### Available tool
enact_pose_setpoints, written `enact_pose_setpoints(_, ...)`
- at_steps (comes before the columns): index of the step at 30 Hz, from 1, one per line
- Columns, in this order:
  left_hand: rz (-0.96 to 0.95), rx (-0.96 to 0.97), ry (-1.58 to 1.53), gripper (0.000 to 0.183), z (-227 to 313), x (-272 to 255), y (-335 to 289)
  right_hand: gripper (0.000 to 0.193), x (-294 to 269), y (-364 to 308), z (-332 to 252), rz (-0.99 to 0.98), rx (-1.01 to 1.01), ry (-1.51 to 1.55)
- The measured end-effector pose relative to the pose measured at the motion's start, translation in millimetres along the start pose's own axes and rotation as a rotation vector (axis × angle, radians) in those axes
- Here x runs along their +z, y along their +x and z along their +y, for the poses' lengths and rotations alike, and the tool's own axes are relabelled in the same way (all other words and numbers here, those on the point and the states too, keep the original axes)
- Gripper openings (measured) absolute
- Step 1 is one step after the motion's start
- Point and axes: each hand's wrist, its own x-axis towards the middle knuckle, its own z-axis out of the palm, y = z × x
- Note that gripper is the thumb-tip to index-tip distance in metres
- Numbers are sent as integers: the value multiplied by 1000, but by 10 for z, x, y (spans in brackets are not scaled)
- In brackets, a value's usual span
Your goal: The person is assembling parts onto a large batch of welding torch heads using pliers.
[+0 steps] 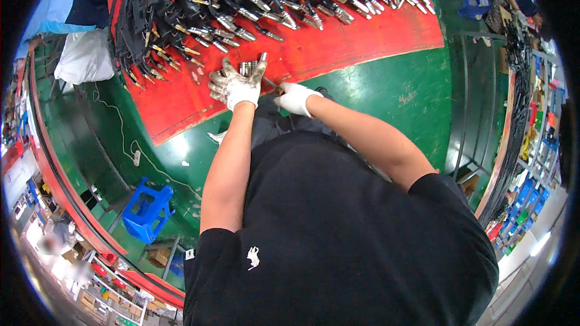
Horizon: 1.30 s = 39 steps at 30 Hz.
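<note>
Both my hands wear white work gloves at the near edge of the red tabletop (308,54). Dirty grey fingers spread wide on my left hand (234,84), which rests against a short row of small silver metal fittings (244,69). One fitting (263,57) stands out near its thumb. In my closed right hand (294,98) is a screwdriver (271,84), its thin shaft pointing left toward the fittings and a bit of orange and dark handle showing. The tip is hard to make out beside my left hand.
Many black cables with silver and brass connector ends (241,15) cover the table's far side. A white bag (84,57) and a person's blue sleeve (54,9) are at left. A blue stool (147,210) stands on the green floor, lower left; another blue stool (474,0) is upper right.
</note>
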Motion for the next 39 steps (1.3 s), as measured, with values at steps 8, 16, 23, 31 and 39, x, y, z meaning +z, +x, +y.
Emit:
enact_pose_setpoints(8,340,285,89,67,193,468,-20,46,-195,-548,712,-10,21,-31)
enact_pose_setpoints(16,443,517,40,33,-40,458,159,43,-506,-952,2012,270,149,235)
enact_pose_setpoints(23,300,505,25,40,-104,282,303,52,-789,-1281,2025,347,266,142)
enact_pose_setpoints(31,115,488,43,39,-186,158,318,52,-943,-1123,1614,375,137,106)
enact_pose_setpoints(39,56,208,-98,23,-106,23,310,48,-944,-784,1347,293,16,2)
